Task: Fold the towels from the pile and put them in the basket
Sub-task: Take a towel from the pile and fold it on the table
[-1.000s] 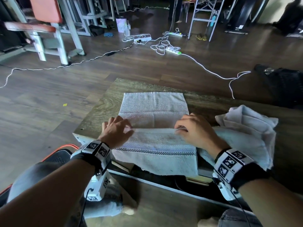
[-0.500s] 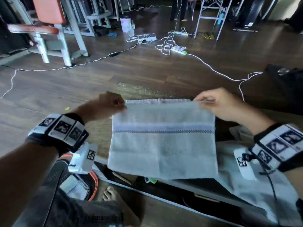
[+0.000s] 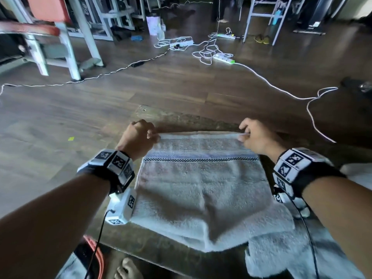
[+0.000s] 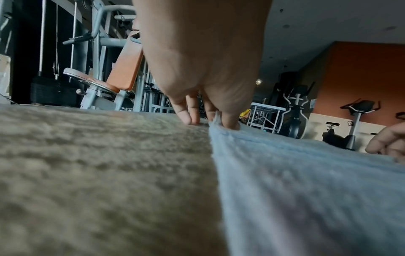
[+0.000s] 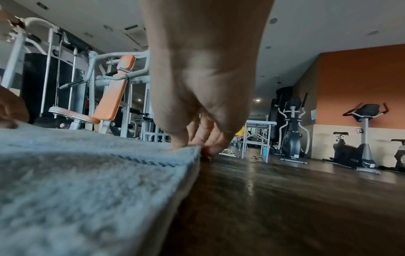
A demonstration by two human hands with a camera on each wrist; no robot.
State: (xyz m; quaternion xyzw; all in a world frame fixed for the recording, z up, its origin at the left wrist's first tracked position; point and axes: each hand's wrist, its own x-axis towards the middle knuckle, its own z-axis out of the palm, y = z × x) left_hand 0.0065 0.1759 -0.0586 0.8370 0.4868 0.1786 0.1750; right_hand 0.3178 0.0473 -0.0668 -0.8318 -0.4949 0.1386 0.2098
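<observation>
**Both hands pin the far corners of a half-folded towel**

A pale grey terry towel with a dark checkered stripe (image 3: pixel 201 186) lies folded in half on a dark, worn wooden table (image 3: pixel 181 117). Its doubled edge sits at the far side of the table, and its fold hangs slightly over the near edge, towards the person.

The left hand (image 3: pixel 138 137) pinches the towel's far left corner, its fingers (image 4: pixel 186 114) curled down onto the cloth and table. The right hand (image 3: pixel 255 137) pinches the far right corner in the same way, its fingers (image 5: pixel 179 138) closed over the hem. Each hand holds the towel and nothing else.

The towel's long axis runs left to right, from one hand to the other, with the stripe parallel to it. Both hands sit equally near, one at each end of the far edge, and the whole body of the towel lies on the near side of the fingers. The next fold probably brings one short end across to the other.

More pale towels (image 3: pixel 291 256) lie crumpled at the towel's near right. An orange rim (image 3: pixel 96 252), possibly the basket, shows below the table at the towel's near left.
</observation>
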